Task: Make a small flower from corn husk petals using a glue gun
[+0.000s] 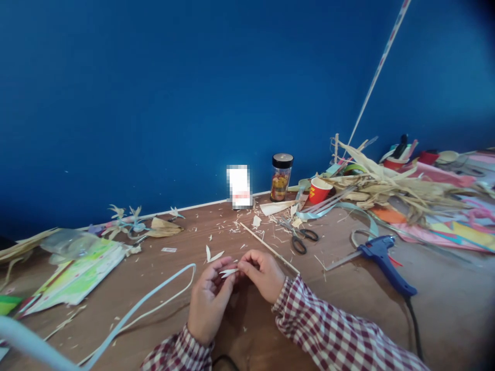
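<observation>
Between my two hands is a small pale leaf-shaped piece of husk [229,272], seemingly of more than one strip. My left hand [211,296] pinches it between thumb and fingers. My right hand [263,273] is closed with thumb and forefinger together at its right end; the fingertips hide what lies there. Just beyond my left fingers, two similar cut pieces [213,255] rest on the table in a V. A thin stick [270,245] lies beyond my right hand, with black-handled scissors [303,240] past it.
A blue glue gun [386,260] lies on the right, its cord running toward me. Dried corn husks [410,190], a red paper cup [320,190] and a lidded jar [281,178] stand farther back. A pale blue strip [143,304] arches at left. Scraps litter the brown table [154,273].
</observation>
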Action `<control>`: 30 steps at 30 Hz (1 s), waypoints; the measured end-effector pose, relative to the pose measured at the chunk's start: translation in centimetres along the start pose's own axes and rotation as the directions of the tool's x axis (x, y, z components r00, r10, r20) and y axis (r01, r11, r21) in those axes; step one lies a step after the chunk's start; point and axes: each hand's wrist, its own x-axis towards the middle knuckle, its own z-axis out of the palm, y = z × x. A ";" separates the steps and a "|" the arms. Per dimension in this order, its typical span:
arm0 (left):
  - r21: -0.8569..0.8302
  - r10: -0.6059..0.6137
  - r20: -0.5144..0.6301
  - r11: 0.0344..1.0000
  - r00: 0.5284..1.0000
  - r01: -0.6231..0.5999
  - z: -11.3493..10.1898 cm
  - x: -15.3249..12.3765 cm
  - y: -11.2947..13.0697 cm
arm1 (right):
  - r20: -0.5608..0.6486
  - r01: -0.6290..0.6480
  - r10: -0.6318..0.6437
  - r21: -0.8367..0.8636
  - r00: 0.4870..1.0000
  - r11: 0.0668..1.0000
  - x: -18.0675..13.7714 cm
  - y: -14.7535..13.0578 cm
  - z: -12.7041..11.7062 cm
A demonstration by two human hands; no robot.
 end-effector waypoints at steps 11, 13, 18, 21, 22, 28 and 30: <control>-0.034 -0.032 -0.092 0.999 0.995 0.029 -0.4 0.0 0.0 | 0.014 0.047 -0.047 0.008 0.999 0.999 -0.3 -0.1 0.4; -0.071 -0.018 -0.067 0.997 0.998 0.013 -0.2 0.0 0.1 | -0.004 0.001 -0.001 0.079 1.000 0.997 -0.3 0.1 0.5; -0.155 -0.079 -0.045 0.985 0.996 0.071 0.3 -0.1 0.2 | 0.059 -0.206 0.203 0.466 0.978 0.860 0.0 0.8 1.2; -0.214 -0.105 -0.061 0.973 0.993 0.089 0.3 0.0 0.0 | 0.081 -0.253 0.254 0.585 0.964 0.771 0.0 1.0 1.6; -0.219 -0.111 -0.053 0.971 0.992 0.097 0.3 0.1 -0.2 | 0.082 -0.255 0.258 0.601 0.963 0.758 0.0 1.0 1.7; -0.188 -0.143 -0.059 0.974 0.988 0.130 -0.1 0.0 -0.8 | 0.066 -0.212 0.204 0.420 0.977 0.883 -0.2 0.8 1.5; -0.171 -0.136 -0.062 0.977 0.989 0.124 -0.2 0.0 -0.8 | 0.080 -0.208 0.193 0.357 0.978 0.911 -0.4 0.6 1.5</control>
